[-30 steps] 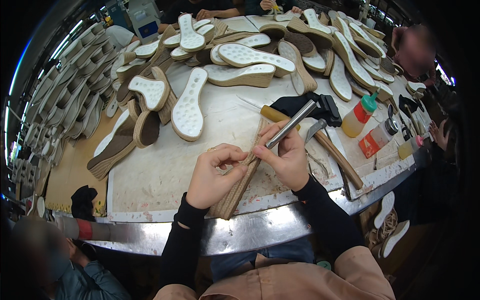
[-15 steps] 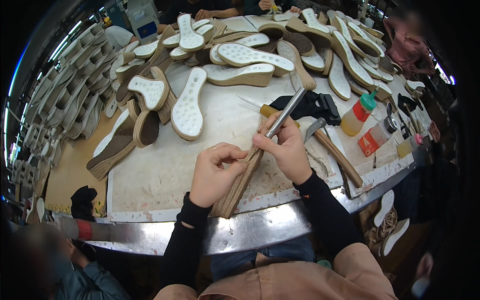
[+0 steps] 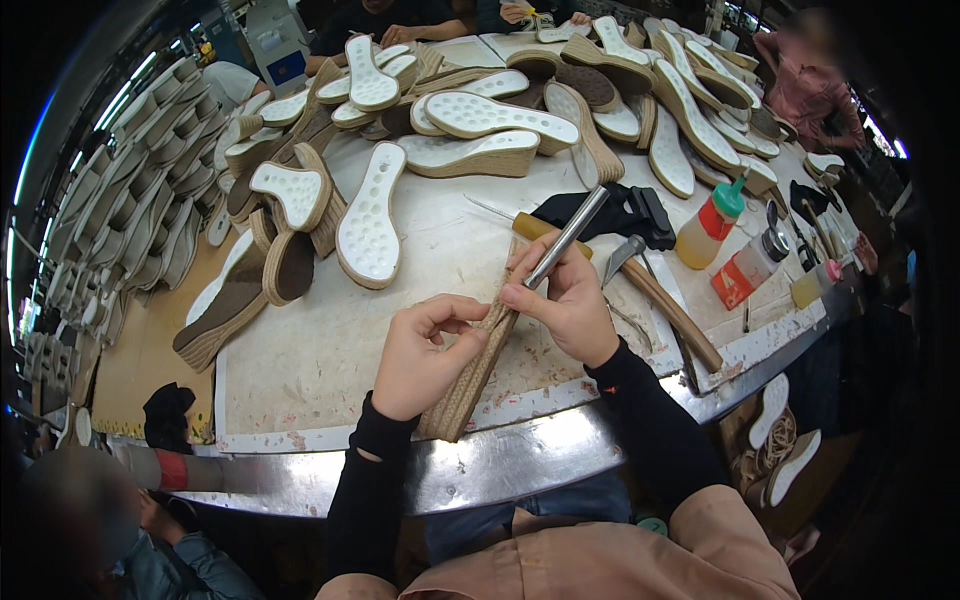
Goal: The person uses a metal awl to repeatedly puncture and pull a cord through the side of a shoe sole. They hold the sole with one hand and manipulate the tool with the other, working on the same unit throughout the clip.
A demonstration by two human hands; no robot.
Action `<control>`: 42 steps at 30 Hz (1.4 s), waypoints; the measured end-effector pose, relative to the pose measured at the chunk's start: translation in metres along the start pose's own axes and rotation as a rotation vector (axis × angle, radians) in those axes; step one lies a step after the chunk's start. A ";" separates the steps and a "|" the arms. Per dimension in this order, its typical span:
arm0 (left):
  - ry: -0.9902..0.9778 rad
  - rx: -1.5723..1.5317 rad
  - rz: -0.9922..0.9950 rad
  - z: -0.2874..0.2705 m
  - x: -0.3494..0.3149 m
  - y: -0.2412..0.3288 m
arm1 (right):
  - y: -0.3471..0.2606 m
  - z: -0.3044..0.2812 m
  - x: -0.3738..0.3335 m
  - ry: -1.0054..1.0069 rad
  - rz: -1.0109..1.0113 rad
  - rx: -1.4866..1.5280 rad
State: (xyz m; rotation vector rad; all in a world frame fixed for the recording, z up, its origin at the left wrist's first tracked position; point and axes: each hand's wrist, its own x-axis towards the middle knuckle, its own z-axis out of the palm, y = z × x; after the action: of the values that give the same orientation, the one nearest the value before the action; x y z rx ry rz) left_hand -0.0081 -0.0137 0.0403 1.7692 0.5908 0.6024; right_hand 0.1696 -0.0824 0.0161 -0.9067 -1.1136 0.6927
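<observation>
A wedge shoe sole (image 3: 455, 405) wrapped in tan braided rope stands on its side, its braided edge facing up, at the table's front edge. My left hand (image 3: 425, 350) is closed, thumb and fingers pinching the braid about halfway along it. My right hand (image 3: 572, 312) is closed round a shiny metal rod-shaped tool (image 3: 572, 230), which slants up and to the right. That hand's fingertips also rest on the sole's far end. The tool's lower tip is hidden by my fingers. Just beyond lies an awl (image 3: 530, 226) with a yellowish handle.
A hammer (image 3: 672, 318) lies right of my right hand, near a black cloth (image 3: 590, 207). Farther right stand a green-capped bottle (image 3: 710, 232) and a red-labelled bottle (image 3: 742, 275). White-topped wedge soles (image 3: 490, 115) heap across the back. Stacked soles (image 3: 130, 210) rise at left. Other people sit around.
The whole view has shifted slightly. Both hands keep nearly the same hold on the sole and the metal tool; the right fingers have moved only a little.
</observation>
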 end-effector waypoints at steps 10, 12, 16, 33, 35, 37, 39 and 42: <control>0.039 -0.001 0.020 0.003 0.000 0.000 | -0.003 0.010 0.001 0.077 0.005 -0.052; 0.042 0.020 0.028 0.003 0.000 -0.001 | -0.004 0.012 0.003 0.076 0.013 -0.069; 0.041 0.030 0.028 0.003 0.000 -0.002 | -0.004 0.013 0.007 0.059 0.035 -0.094; -0.010 -0.123 -0.092 0.001 0.001 0.000 | -0.001 -0.002 0.003 0.006 0.064 -0.036; 0.004 -0.076 -0.054 0.002 0.002 -0.001 | -0.002 -0.002 0.003 0.020 0.040 -0.066; 0.018 -0.040 -0.027 0.002 0.002 -0.002 | -0.002 0.000 0.003 0.032 0.020 -0.080; 0.029 -0.011 -0.006 0.003 0.003 -0.003 | -0.001 0.001 0.002 0.040 0.001 -0.078; 0.042 -0.004 0.025 0.003 0.004 -0.004 | 0.000 0.003 0.001 0.061 0.029 -0.040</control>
State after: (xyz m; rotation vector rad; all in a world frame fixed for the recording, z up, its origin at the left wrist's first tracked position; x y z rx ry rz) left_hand -0.0034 -0.0125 0.0365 1.7662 0.5962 0.6590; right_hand 0.1670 -0.0809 0.0167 -0.9740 -1.0650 0.6640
